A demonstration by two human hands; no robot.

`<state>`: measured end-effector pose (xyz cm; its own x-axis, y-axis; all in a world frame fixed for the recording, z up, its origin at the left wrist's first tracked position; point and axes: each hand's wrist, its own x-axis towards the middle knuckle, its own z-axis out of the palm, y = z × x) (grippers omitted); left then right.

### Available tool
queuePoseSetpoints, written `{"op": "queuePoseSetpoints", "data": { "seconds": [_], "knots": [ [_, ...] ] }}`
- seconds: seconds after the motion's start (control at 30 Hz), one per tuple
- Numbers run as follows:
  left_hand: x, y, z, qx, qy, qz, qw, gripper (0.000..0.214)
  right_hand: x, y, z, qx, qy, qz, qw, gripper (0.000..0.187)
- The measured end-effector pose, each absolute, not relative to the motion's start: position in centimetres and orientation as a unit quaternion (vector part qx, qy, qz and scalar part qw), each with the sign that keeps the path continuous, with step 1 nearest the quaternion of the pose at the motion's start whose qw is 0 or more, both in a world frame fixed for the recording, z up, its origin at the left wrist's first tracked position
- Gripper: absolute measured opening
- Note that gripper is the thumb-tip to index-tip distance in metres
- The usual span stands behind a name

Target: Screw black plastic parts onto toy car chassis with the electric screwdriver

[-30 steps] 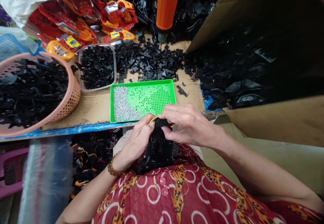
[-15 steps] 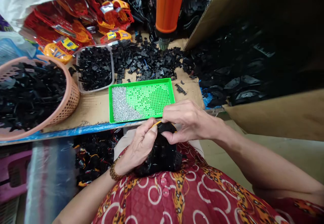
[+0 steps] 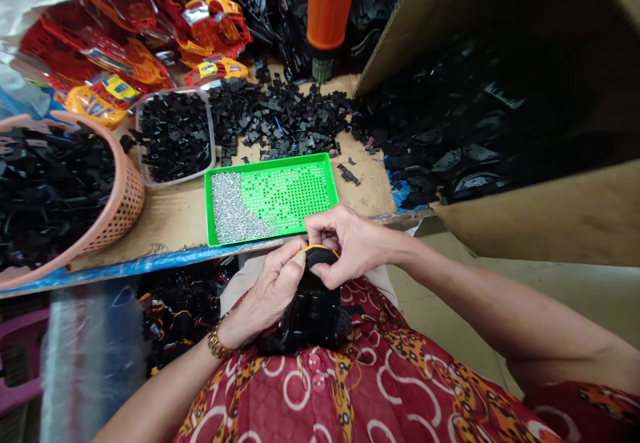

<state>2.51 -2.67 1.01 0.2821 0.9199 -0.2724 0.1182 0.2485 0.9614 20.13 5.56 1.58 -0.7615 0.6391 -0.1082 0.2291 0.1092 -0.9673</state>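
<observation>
A glossy black plastic toy car chassis (image 3: 315, 313) rests against my lap, its far end raised toward the bench. At that end is a black curved piece with an orange edge (image 3: 320, 254). My left hand (image 3: 273, 286) is closed on the left side of this end, thumb on top. From the right, my right hand (image 3: 347, 243) grips the same end with the thumb below and bent fingers above. Whether a small part is between those fingers is hidden. Just beyond my hands lies a green perforated tray (image 3: 295, 193) with small silver screws (image 3: 233, 209) heaped at its left.
A pink basket (image 3: 131, 196) and a clear tub (image 3: 213, 126) hold black parts. Loose black clips (image 3: 280, 119) cover the bench behind the tray. An orange electric screwdriver (image 3: 330, 9) hangs above them. Red-orange toy car bodies (image 3: 135, 56) and a cardboard box (image 3: 540, 213) flank the bench.
The view has shifted slightly to the right. The orange edge shows more fully now as the chassis end has tilted and my right fingers have shifted along it. Both hands keep their hold.
</observation>
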Motion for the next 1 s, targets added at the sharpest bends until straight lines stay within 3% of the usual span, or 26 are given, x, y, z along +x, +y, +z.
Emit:
{"op": "queuePoseSetpoints", "data": {
  "seconds": [0.27, 0.53, 1.0],
  "knots": [
    [2.7, -3.0, 0.4, 0.47, 0.514, 0.329, 0.638, 0.032, 20.4, 5.1, 1.0, -0.276, -0.734, 0.58, 0.221, 0.018],
    [3.3, -2.3, 1.2, 0.524, 0.47, 0.327, 0.631, 0.031, 20.6, 6.8, 2.6, -0.222, -0.793, 0.549, 0.142, 0.028],
    [3.9, -3.1, 2.1, 0.54, 0.513, 0.339, 0.574, 0.027, 19.9, 6.7, -0.2, -0.198, -0.757, 0.594, 0.188, 0.023]
  ]
}}
